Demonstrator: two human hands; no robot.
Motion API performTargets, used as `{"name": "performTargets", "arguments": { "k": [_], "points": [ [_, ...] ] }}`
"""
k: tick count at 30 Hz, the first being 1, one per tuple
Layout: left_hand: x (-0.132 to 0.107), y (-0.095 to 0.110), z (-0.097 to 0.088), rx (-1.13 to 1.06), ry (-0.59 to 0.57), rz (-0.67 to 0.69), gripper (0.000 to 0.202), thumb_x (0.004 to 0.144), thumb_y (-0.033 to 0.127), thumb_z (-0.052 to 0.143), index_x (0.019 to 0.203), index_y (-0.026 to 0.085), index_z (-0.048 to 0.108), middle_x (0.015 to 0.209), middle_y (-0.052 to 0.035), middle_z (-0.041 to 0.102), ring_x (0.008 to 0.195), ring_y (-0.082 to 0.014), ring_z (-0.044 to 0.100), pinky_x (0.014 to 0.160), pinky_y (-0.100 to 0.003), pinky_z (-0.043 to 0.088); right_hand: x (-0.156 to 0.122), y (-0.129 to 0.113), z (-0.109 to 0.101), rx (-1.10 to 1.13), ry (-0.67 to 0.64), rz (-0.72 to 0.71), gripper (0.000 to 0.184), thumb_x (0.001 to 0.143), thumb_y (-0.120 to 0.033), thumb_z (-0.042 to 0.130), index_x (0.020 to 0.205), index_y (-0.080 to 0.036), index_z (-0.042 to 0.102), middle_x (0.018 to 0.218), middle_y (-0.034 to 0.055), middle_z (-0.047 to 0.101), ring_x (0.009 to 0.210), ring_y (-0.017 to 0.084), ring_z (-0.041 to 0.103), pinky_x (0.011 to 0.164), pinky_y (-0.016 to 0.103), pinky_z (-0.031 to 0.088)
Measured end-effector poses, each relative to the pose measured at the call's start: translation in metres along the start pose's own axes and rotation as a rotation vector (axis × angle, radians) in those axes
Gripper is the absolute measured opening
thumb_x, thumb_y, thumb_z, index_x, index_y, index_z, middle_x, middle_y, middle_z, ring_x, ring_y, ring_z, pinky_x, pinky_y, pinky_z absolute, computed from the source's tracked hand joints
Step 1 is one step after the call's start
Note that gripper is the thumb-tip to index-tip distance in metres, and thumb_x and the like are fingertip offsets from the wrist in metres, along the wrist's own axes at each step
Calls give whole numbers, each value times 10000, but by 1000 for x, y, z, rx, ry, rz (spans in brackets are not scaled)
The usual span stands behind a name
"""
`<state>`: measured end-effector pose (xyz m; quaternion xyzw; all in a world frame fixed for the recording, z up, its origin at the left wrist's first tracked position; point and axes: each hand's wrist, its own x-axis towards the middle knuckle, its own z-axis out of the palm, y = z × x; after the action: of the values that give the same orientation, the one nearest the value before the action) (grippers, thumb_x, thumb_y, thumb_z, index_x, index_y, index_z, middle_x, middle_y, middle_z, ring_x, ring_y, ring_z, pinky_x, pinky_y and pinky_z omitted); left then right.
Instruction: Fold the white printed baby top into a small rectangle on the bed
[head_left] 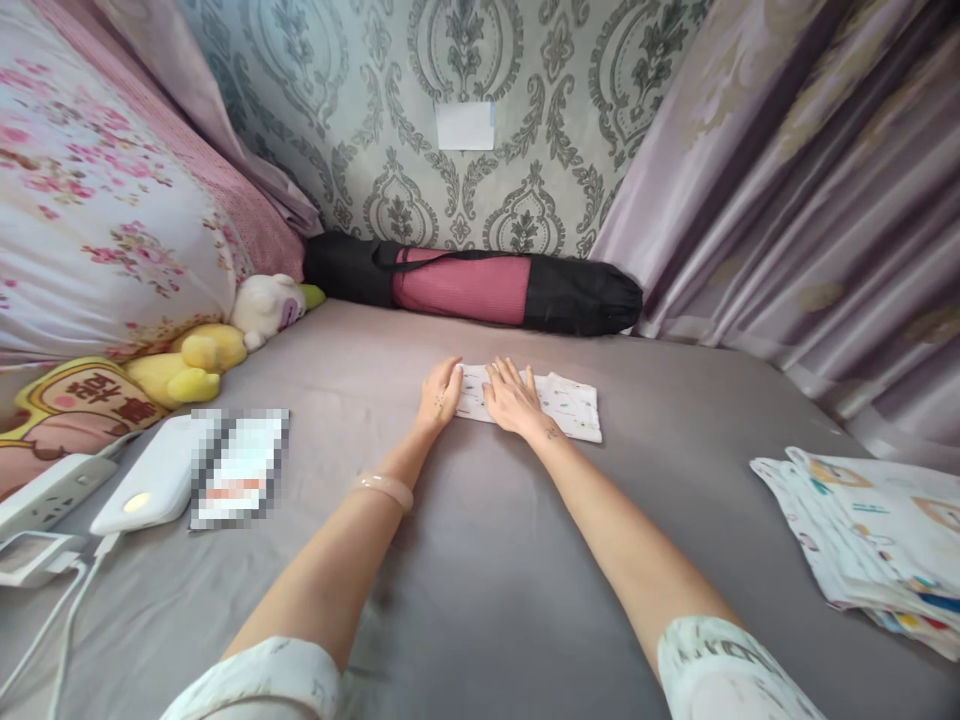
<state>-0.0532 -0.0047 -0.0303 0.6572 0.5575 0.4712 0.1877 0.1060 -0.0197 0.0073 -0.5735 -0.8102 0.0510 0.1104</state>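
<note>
A small white printed cloth (566,404) lies folded flat on the grey bed sheet (480,560), far out in front of me. My left hand (441,393) rests at the cloth's left end, fingers together and extended, touching its edge. My right hand (512,397) lies flat on the cloth's left half, fingers spread, pressing it down. Neither hand grips anything. A pale bracelet (384,489) sits on my left wrist.
A stack of printed cloths (870,530) lies at the right. A black-and-pink rolled mat bag (480,285) lies along the wall. At the left are a white power bank (154,487), a power strip (45,495), cables, plush toys (225,345) and a floral pillow (97,200).
</note>
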Motion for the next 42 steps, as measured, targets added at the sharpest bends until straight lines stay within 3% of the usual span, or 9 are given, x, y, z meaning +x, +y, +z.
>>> {"name": "performTargets", "arguments": {
  "k": [6,15,20,30,37,42],
  "points": [
    [-6,2,9,299,-204,144,428,949,407,366,1306,259,550,1409,-63,533,1412,-264,324,1145,-553,202,-11,13,11,-57,-26,-2,536,999,-370,221,1491,-190,336,1578,65,242,1450,255,174,1167,519,64],
    [-8,10,6,549,-387,150,467,960,416,330,1379,273,477,1489,-36,439,1437,-219,271,1176,-495,148,-8,17,8,10,-55,6,539,994,-351,214,1500,-194,312,1582,61,232,1448,234,188,1169,485,119],
    [-9,13,6,597,-382,163,468,965,444,324,1372,275,482,1485,-37,444,1427,-238,292,1175,-527,122,-18,32,-2,-27,46,117,559,995,-342,214,1481,-92,330,1576,127,223,1460,241,145,1180,483,59],
    [-11,15,5,614,-384,173,502,964,510,312,1368,268,486,1485,-42,444,1419,-265,302,1163,-567,118,-25,41,13,-32,31,150,558,984,-354,260,1478,-109,340,1550,105,305,1438,255,215,1175,460,142],
    [-10,14,5,613,-400,171,499,953,513,343,1370,284,494,1490,-41,436,1420,-277,296,1153,-580,134,-26,56,-7,90,-53,181,582,990,-344,176,1510,-95,252,1590,114,181,1463,238,136,1184,442,139],
    [-10,11,5,620,-394,204,479,955,502,346,1356,302,512,1492,-37,432,1419,-276,297,1150,-585,132,-40,70,-10,0,-59,183,609,989,-376,179,1501,-57,259,1586,130,185,1468,232,106,1192,446,80]
  ]
}}
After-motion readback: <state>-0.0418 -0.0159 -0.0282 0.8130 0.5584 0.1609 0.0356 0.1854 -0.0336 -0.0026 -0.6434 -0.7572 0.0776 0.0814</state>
